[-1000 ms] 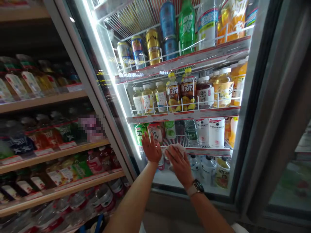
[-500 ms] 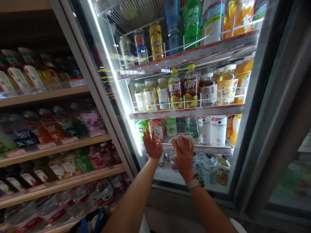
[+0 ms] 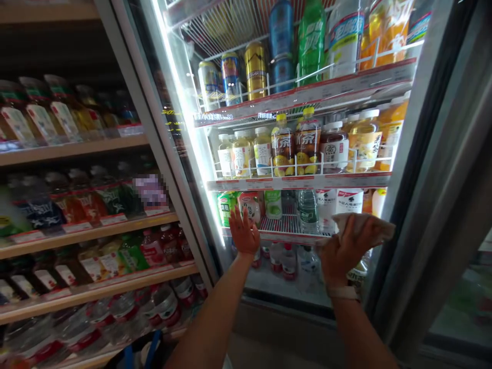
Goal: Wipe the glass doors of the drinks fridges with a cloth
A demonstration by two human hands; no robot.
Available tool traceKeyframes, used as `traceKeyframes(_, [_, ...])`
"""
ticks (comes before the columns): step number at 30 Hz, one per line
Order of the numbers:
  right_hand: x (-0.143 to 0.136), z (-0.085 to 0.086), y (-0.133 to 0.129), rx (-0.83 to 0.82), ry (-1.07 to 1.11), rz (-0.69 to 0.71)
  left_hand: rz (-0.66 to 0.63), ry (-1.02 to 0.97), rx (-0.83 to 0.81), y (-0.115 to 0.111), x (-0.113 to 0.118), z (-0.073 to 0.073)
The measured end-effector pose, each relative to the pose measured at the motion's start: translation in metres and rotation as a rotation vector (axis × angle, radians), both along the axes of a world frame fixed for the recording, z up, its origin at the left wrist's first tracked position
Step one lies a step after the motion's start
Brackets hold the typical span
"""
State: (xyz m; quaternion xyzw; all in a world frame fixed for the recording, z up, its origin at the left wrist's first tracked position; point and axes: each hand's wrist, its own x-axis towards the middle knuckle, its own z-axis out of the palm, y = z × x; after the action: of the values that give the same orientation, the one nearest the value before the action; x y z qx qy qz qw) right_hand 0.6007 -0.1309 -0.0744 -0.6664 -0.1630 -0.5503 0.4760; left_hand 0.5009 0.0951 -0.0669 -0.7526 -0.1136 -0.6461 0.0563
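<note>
My left hand (image 3: 245,234) rests with fingers spread on the glass door of a lit drinks cooler, in front of a red-labelled bottle (image 3: 251,205) at the lower left. To the right, my right hand (image 3: 342,251) presses a pale cloth (image 3: 365,228) against the same glass, near the door's right side. The cloth sticks out past the fingers on the right. Behind the glass stand white-labelled bottles (image 3: 349,201) and a clear green-labelled bottle (image 3: 308,211). A band circles my right wrist.
The cooler's dark right frame (image 3: 413,205) runs beside the cloth. On the left, wooden shelves (image 3: 92,228) hold rows of bottles. A dark container with blue straps (image 3: 156,348) sits at the bottom left. Cooler shelves (image 3: 307,182) carry bottles and cans.
My right hand has moved right across the glass with the cloth, from the middle to the right side. My left hand stays at nearly the same spot. The view has shifted slightly.
</note>
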Motion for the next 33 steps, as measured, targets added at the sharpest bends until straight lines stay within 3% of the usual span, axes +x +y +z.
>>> traceKeyframes(3, [-0.020,-0.022,0.024,-0.193,-0.050,0.062,0.021,0.018,-0.012,-0.001,0.000,0.001])
traceKeyframes(6, [-0.048,-0.045,0.050,-0.552,-0.161,0.236,0.053,0.020,-0.002,-0.002,0.000,0.002])
traceKeyframes(9, [-0.063,-0.052,0.062,-0.794,-0.273,0.395,0.038,0.037,0.012,0.002,-0.003,-0.005])
traceKeyframes(12, [-0.055,-0.035,0.051,-0.651,-0.214,0.318,0.023,0.082,0.074,0.007,-0.011,-0.024])
traceKeyframes(16, [-0.022,-0.006,0.018,-0.179,-0.080,0.076,0.066,0.066,0.154,0.014,-0.015,-0.050])
traceKeyframes(19, [-0.006,-0.002,0.007,0.009,-0.040,-0.001,0.067,0.035,0.153,0.017,-0.012,-0.059])
traceKeyframes(22, [-0.015,-0.020,0.023,-0.069,-0.054,0.008,0.064,0.050,0.140,0.018,-0.010,-0.062])
traceKeyframes(26, [-0.045,-0.055,0.058,-0.452,-0.189,0.153,0.062,0.092,0.106,0.020,-0.010,-0.066])
traceKeyframes(28, [-0.055,-0.064,0.065,-0.633,-0.266,0.271,0.079,0.117,0.092,0.022,-0.011,-0.069])
traceKeyframes(30, [-0.056,-0.062,0.063,-0.715,-0.307,0.336,0.107,0.138,0.083,0.024,-0.011,-0.072])
traceKeyframes(33, [-0.046,-0.045,0.048,-0.647,-0.247,0.272,0.128,0.147,0.069,0.026,-0.010,-0.074])
